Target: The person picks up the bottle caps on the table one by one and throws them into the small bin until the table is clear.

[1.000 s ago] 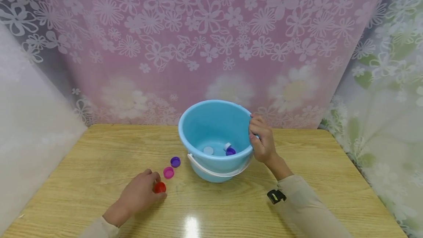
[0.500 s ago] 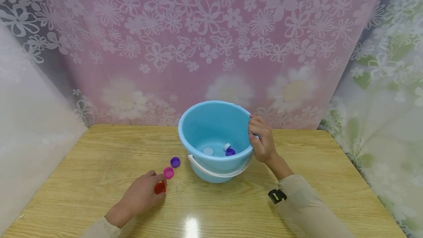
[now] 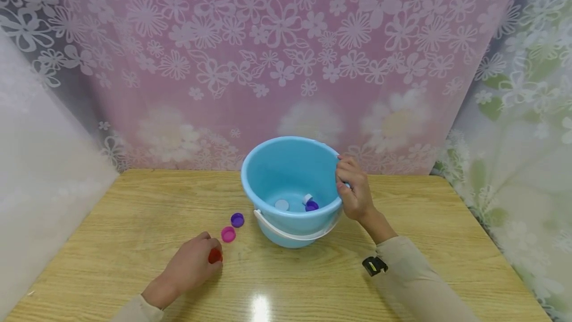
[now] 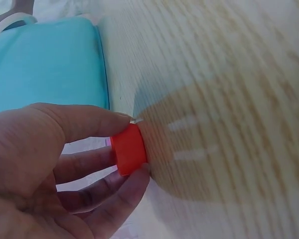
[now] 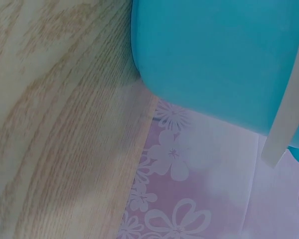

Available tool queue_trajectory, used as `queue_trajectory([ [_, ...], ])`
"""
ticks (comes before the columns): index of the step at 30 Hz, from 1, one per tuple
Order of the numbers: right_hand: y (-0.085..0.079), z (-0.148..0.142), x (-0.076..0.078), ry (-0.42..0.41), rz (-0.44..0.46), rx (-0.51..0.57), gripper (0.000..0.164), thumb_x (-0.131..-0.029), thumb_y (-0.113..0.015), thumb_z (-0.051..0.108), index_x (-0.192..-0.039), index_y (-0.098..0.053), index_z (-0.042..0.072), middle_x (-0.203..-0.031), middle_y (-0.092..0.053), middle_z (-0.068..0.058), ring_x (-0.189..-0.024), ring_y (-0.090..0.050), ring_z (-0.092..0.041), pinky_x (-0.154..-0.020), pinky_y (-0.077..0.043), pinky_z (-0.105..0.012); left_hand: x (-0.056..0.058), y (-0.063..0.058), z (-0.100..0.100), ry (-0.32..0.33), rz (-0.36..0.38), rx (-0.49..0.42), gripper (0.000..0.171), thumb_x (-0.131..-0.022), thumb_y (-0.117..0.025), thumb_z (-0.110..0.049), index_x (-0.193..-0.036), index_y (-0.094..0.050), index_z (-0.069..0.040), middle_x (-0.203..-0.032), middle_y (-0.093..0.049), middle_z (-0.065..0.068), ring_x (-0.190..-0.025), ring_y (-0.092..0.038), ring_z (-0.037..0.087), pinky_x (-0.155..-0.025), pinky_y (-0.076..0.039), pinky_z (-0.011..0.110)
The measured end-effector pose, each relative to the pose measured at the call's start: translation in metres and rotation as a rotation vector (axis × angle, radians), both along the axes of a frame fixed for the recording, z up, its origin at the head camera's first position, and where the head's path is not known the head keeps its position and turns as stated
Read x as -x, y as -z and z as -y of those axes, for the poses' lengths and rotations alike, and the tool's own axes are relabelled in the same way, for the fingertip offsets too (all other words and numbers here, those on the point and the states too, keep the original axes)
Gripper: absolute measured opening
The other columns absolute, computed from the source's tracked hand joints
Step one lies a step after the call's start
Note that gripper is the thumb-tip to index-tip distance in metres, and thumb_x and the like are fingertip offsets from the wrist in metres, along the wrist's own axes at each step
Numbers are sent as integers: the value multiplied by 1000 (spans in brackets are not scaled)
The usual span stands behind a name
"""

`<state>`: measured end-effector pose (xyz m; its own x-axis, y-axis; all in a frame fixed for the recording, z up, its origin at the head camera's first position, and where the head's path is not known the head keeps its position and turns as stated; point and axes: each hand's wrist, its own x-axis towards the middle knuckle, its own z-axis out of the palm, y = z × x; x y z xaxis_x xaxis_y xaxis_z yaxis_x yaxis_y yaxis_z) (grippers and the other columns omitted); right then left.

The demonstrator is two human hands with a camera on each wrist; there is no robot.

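Observation:
My left hand (image 3: 191,263) pinches a red bottle cap (image 4: 130,149) between thumb and fingers, low at the tabletop. Just beyond it lie a pink bottle cap (image 3: 228,234) and a purple bottle cap (image 3: 237,220), both on the wood. A light blue bucket (image 3: 290,230) stands at the middle of the table. On its right rim my right hand (image 3: 354,188) keeps a grip, fingers curled over the edge. Inside the bucket are a white flat disc (image 3: 282,205), a small white cap (image 3: 307,199) and another purple cap (image 3: 312,206).
The bucket's white handle (image 3: 297,236) hangs down along its front. Behind the wooden table (image 3: 170,198) hangs a pink flowered curtain (image 3: 268,63), with pale flowered cloth (image 3: 527,163) on the right. A black clip (image 3: 374,266) sits by the right sleeve.
My left fingers have closed further around the red bottle cap, and it has shifted very slightly left. My right hand and the bucket stay in place.

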<state>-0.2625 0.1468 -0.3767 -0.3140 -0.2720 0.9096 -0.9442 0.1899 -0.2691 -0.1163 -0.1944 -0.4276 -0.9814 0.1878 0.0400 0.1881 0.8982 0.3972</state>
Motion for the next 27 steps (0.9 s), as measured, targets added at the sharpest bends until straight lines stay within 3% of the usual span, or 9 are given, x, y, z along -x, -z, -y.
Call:
queue_trajectory([
  [4, 0, 1, 0, -8, -6, 5, 16, -73, -38, 10, -58, -33, 13, -62, -31, -2, -74, -42, -25, -92, -35, -57, 2, -3, 5, -16, 35, -13, 15, -74, -77, -13, -86, -68, -11, -80, -55, -3, -68, -52, 11, -64, -48, 32],
  [7, 0, 2, 0, -14, -8, 8, 16, -73, -38, 9, -58, -33, 12, -62, -31, -2, -74, -41, -25, -91, -34, -58, 6, -16, 11, -23, 36, -12, 15, -77, -76, -14, -90, -70, -9, -82, -58, -1, -71, -54, 13, -65, -49, 33],
  [13, -1, 1, -1, -7, -5, 16, 17, -73, -38, 9, -58, -33, 13, -61, -31, -3, -73, -41, -25, -91, -35, -58, 16, -65, 23, 25, -44, 20, 21, -79, -75, -14, -97, -70, -3, -86, -60, 5, -69, -57, 15, -58, -49, 31],
  [18, -1, 0, 0, 1, -2, 13, 17, -73, -39, 9, -58, -33, 13, -61, -31, -3, -74, -42, -26, -91, -35, -58, 20, -107, 26, 16, -115, 42, 27, -82, -72, -15, -103, -68, 1, -90, -61, 10, -69, -59, 17, -58, -50, 32],
  [23, 0, 0, 0, 7, -1, 12, 17, -73, -38, 11, -58, -33, 13, -61, -31, -2, -74, -42, -26, -92, -35, -56, 24, -147, 21, 24, -199, 60, 30, -84, -70, -15, -108, -66, 3, -97, -62, 15, -75, -62, 24, -60, -52, 37],
  [27, 0, 0, 0, 4, 0, 12, 17, -74, -39, 11, -58, -33, 13, -61, -31, -3, -74, -42, -25, -93, -35, -56, 29, -172, 11, 30, -272, 33, 32, -86, -68, -14, -112, -65, 4, -101, -60, 18, -80, -62, 28, -65, -53, 40],
])
